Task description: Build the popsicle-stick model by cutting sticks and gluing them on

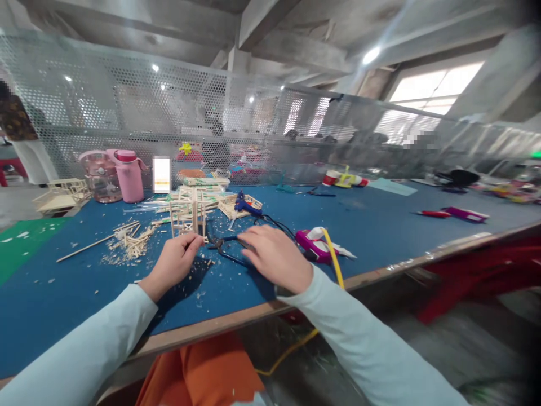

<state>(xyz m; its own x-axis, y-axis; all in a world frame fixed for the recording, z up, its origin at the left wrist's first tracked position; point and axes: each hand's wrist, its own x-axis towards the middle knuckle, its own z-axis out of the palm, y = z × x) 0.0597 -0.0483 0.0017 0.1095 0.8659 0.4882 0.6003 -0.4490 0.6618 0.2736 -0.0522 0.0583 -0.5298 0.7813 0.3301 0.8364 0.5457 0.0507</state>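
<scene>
A small frame of thin wooden sticks point(189, 220) stands upright on the blue table, with my left hand point(177, 259) closed in a pinch at its near lower edge. To the right, my right hand point(276, 256) is wrapped round the handles of a pair of blue-handled pliers point(230, 257). The handles are spread, and the plier jaws point left towards the frame's foot and my left fingertips. The fingertips of my right hand partly cover the handle ends. A short dark-tipped stick piece point(210, 262) lies just below the jaws.
Stick offcuts point(137, 241) and shavings lie left; bundled sticks point(198, 194) are behind. A blue glue gun point(246, 204) rests beside another stick frame. A pink bottle point(129, 177) stands back left. Right are a magenta-and-white power strip point(315, 245), yellow cable point(333, 259) and red pen point(433, 213).
</scene>
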